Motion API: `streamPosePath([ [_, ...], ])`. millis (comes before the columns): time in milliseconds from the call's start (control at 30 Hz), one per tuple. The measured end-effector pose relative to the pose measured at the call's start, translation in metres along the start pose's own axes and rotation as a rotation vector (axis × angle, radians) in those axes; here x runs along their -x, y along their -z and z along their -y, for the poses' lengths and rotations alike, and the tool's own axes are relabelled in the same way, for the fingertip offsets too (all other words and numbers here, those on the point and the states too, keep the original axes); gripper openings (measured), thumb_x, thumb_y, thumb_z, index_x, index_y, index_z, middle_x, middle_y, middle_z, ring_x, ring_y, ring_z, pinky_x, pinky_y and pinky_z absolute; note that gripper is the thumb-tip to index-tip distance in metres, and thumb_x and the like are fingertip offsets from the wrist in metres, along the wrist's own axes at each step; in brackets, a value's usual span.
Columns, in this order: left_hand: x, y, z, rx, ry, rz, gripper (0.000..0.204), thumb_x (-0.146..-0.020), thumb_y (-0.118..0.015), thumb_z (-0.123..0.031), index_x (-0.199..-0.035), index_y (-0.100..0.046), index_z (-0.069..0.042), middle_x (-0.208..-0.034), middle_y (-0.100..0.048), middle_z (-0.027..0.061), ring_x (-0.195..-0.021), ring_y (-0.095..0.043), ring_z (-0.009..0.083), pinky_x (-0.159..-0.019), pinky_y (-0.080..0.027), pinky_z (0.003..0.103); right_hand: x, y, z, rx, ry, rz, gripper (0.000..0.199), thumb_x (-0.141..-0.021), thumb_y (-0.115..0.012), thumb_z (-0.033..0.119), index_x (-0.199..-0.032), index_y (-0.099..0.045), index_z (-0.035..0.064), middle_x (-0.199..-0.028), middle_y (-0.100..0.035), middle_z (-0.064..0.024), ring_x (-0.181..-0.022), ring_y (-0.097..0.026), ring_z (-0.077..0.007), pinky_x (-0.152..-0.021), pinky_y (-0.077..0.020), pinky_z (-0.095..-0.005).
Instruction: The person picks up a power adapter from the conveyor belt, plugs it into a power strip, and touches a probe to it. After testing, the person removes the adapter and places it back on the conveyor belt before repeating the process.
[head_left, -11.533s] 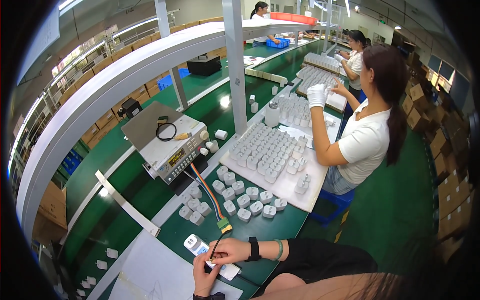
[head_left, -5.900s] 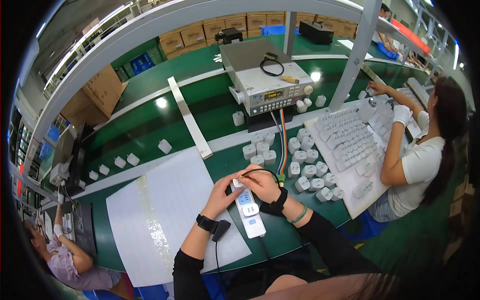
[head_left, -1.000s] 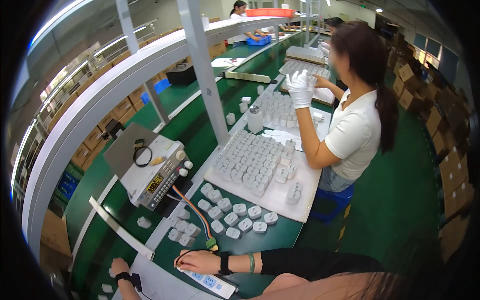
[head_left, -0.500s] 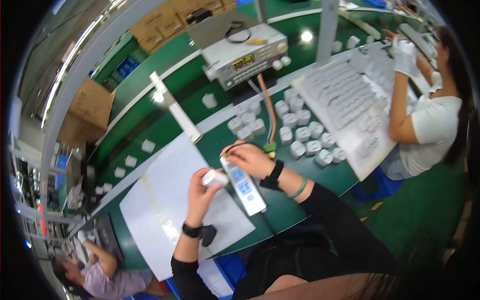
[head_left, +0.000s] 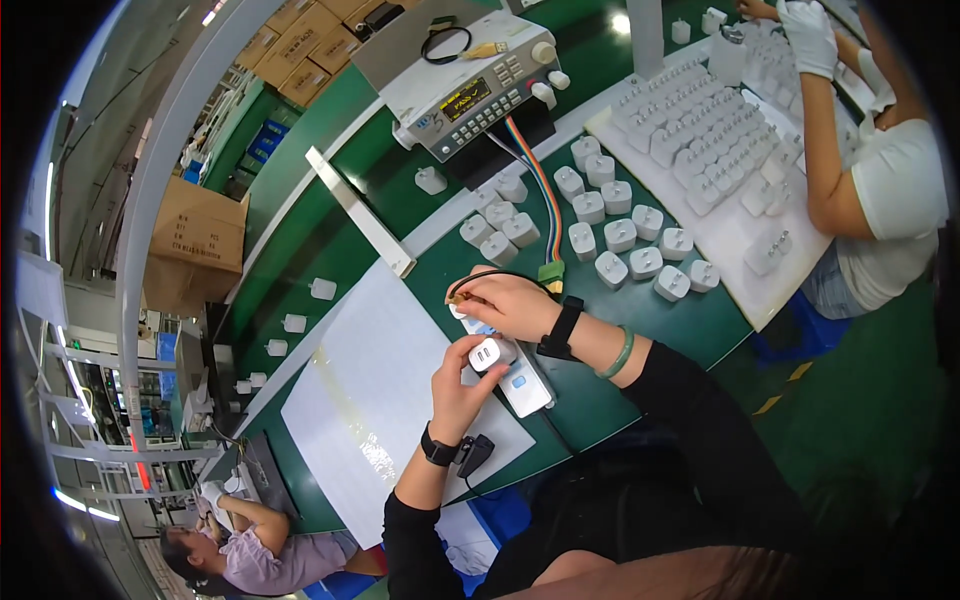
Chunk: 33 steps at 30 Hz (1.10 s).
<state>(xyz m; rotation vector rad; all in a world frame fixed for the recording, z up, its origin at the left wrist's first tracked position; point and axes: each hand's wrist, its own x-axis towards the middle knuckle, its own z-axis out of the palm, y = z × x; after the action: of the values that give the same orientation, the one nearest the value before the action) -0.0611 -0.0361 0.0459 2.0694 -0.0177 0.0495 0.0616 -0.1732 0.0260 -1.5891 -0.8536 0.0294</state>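
L hand (head_left: 462, 378): raised from lower edge, forearm near vertical, black sleeve, dark watch on wrist. Fingers curled, thumb and fingertips pinched closed at top. R hand (head_left: 505, 303): forearm enters from lower right, angled up-left, black sleeve pushed back, black wristband plus green bangle on wrist. Palm down, fingers bent, tips pinched at far left. Hands close together, R just above L.

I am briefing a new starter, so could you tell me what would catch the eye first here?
At the centre, the left hand holds a small white charger beside the right hand, over a white test block. Behind them, loose white chargers dot the green bench, below a grey test instrument.
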Motion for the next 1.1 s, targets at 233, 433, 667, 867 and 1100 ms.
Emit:
streamPosePath([
  [233,0.001,-0.001,0.011,-0.358,-0.317,-0.015,0.052,-0.075,-0.075,-0.006,-0.119,-0.048,-0.002,-0.105,-0.062,0.0117,-0.1,-0.061,0.02,-0.086,-0.048,0.031,-0.007,0.003,0.007,-0.07,-0.1,0.068,0.028,-0.091,-0.055,0.025,-0.106,-0.061,0.003,-0.1,-0.063,-0.0111,-0.1,-0.057,-0.0265,-0.087,-0.045,-0.0339],
  [433,-0.015,0.037,0.02,0.512,0.156,0.138,0.053,-0.075,-0.072,-0.008,-0.123,-0.049,-0.004,-0.111,-0.065,0.0065,-0.106,-0.059,0.0187,-0.089,-0.045,0.031,-0.006,0.003,0.003,0.0,0.008,0.055,0.026,-0.09,-0.055,0.023,-0.104,-0.061,0.0012,-0.099,-0.063,-0.0111,-0.098,-0.057,-0.0264,-0.085,-0.0463,-0.0343],
  [667,-0.052,0.024,0.034,0.096,-0.055,-0.108,0.047,-0.076,-0.071,-0.008,-0.121,-0.055,-0.004,-0.11,-0.063,0.0052,-0.103,-0.058,0.0157,-0.088,-0.046,0.028,0.0,-0.004,0.007,0.09,0.118,-0.059,0.02,-0.088,-0.056,0.016,-0.1,-0.062,0.001,-0.096,-0.063,-0.0114,-0.09,-0.058,-0.0275,-0.078,-0.0468,-0.0352],
  [867,-0.06,0.012,0.037,0.135,0.004,-0.048,0.044,-0.077,-0.071,-0.009,-0.118,-0.057,-0.004,-0.111,-0.062,0.0037,-0.102,-0.057,0.0126,-0.089,-0.046,0.027,-0.006,0.02,0.059,-0.08,0.086,-0.154,0.016,-0.087,-0.056,0.011,-0.097,-0.063,0.0008,-0.09,-0.062,-0.0109,-0.083,-0.058,-0.0264,-0.073,-0.0454,-0.0324],
  [1100,-0.064,0.019,0.049,0.23,0.022,0.016,0.043,-0.075,-0.072,-0.016,-0.116,-0.061,-0.008,-0.11,-0.064,0.0072,-0.102,-0.061,0.0189,-0.089,-0.046,0.03,0.038,0.02,0.061,0.073,-0.003,0.042,0.012,-0.085,-0.056,0.006,-0.093,-0.064,0.0015,-0.082,-0.06,-0.0112,-0.072,-0.057,-0.0247,-0.067,-0.0445,-0.0306],
])
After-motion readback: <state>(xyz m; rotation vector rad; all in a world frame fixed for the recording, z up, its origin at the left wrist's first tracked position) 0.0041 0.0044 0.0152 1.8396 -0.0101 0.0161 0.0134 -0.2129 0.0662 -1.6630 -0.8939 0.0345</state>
